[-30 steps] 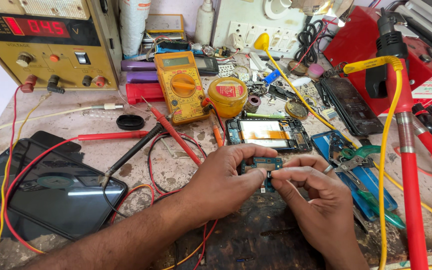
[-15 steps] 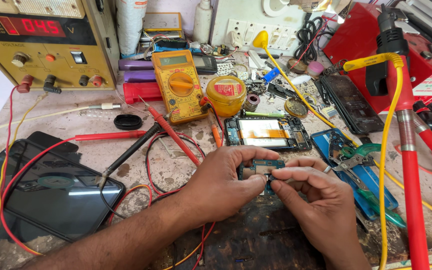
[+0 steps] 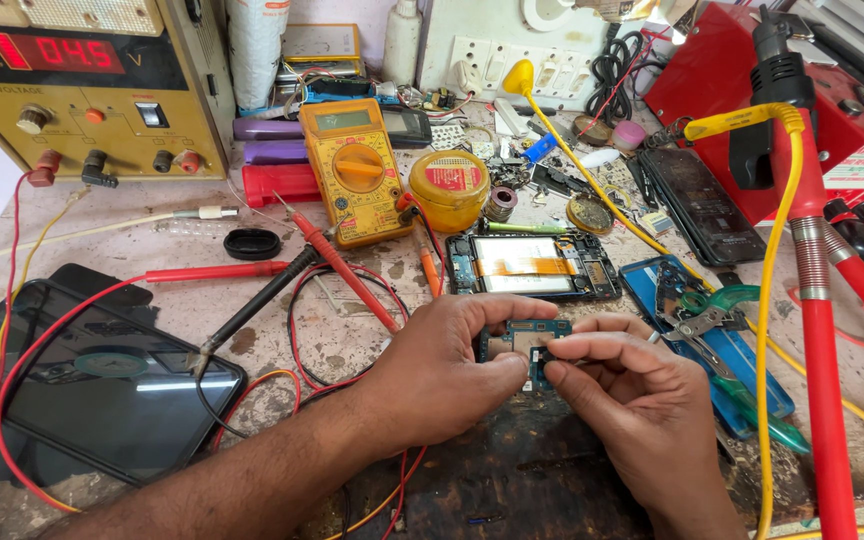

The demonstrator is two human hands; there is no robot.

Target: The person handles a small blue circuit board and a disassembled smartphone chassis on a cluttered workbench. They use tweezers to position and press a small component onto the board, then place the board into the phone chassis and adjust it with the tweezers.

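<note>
Circuit board (image 3: 515, 343) pinched between both my hands, just above the surface.
My left hand (image 3: 442, 372) grips its left edge; my right hand (image 3: 632, 395) clamps the right, near the opened phone (image 3: 532, 266).

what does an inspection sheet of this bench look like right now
surface: worn, stained worktop, dark mat under the hands.
job's things: small circuit board held above the mat; opened phone frame just behind it.
clutter: yellow multimeter, round yellow tin, dark tablet, black phone, tweezers and tools on a blue tray.
grippers: left hand pinches the board's left side; right hand has fingertips on its right end, grip closed on it.
cables: red and black probe leads cross the bench; yellow cable hangs at right.
surroundings: bench power supply with lit red display, red station, wall sockets.
</note>
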